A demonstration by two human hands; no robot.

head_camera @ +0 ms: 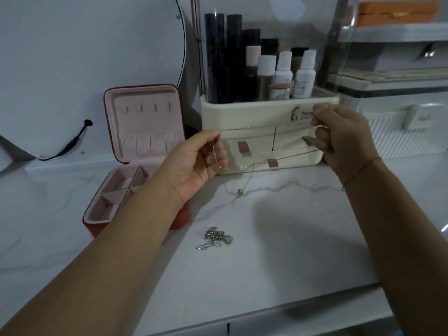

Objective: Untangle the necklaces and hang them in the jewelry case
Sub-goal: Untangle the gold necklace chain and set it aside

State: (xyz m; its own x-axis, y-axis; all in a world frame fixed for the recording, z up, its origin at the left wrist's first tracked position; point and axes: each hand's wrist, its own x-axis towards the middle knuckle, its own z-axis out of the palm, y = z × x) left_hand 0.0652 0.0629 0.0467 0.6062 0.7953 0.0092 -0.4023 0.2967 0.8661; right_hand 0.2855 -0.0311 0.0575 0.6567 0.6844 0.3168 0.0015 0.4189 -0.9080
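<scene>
Necklaces (242, 167) are being held taut in the air, pinched at one end by the left hand (196, 161) and at the other by the right hand (344, 137). They are being judged light, limp, thin and easily kinked; gripping near the ends is advised. A tangled pile (215, 237) is lying below the left hand, the open case (143, 132) left of it.

on the cream organizer (242, 112) we see a small figure logo and script letters, perhaps "ser"; the right hand (346, 137) hides the rest. the labels on the white bottle (306, 78) and the side tag (421, 118) we cannot read.
</scene>
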